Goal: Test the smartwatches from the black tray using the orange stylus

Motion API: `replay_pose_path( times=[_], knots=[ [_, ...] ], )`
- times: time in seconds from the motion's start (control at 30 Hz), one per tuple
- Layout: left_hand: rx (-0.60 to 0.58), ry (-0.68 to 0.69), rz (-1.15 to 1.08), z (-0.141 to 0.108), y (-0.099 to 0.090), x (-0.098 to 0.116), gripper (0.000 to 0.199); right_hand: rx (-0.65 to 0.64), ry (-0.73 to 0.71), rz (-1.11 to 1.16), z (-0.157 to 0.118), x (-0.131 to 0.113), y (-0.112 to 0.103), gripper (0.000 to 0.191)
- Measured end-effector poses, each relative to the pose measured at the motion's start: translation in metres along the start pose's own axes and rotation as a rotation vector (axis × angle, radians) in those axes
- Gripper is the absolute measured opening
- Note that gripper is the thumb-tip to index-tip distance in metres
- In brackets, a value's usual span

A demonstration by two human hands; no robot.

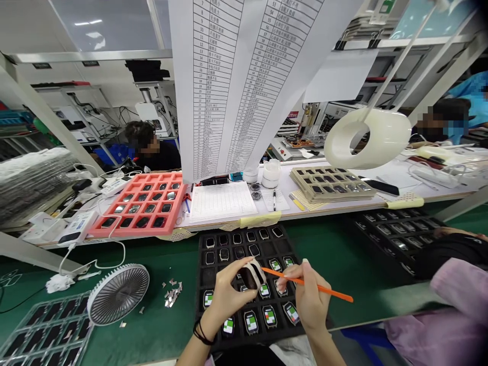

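Observation:
My left hand (229, 290) grips a watch case (249, 275) between thumb and fingers, tilted so its edge shows, above a black foam tray (206, 277). In my right hand (312, 300) is a thin orange stick (339, 294), held like a pen. Its tip is at the right edge of the watch case; whether they touch I cannot tell. Smartwatches sit in the tray's pockets below my hands. Several, such as one watch (250, 322) in the front row, have lit green and white screens, while those at the back, like another watch (210, 258), are dark.
A white fan (119, 295) and small metallic pieces (173, 295) lie left of the tray. Behind stand a coral tray (177, 213) and a tan tray (305, 197). Printed sheets (229, 76) and a white ring (396, 137) hang overhead. A pink-sleeved person (461, 284) is at right.

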State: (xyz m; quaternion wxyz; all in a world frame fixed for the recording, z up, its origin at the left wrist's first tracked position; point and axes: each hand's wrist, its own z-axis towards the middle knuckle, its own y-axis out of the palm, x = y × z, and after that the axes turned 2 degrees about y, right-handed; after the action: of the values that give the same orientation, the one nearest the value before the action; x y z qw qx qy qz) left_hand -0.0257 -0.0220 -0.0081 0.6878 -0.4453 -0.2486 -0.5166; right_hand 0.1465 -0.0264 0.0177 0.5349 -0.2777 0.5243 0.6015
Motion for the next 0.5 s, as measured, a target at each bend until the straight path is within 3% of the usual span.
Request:
replay_pose_path(
  times=[0.3,0.4,0.5],
  knots=[
    [-0.043,-0.030,0.019,0.005,0.000,0.004,0.057,0.006,-0.021,-0.105,-0.001,0.008,-0.009,0.043],
    [-0.081,0.021,0.063,0.010,0.000,0.005,0.051,-0.050,0.103,-0.203,0.000,0.013,-0.009,0.037],
    [-0.064,0.059,0.129,0.013,0.000,0.004,0.047,-0.211,0.284,-0.225,0.000,0.020,-0.003,0.030]
  ],
)
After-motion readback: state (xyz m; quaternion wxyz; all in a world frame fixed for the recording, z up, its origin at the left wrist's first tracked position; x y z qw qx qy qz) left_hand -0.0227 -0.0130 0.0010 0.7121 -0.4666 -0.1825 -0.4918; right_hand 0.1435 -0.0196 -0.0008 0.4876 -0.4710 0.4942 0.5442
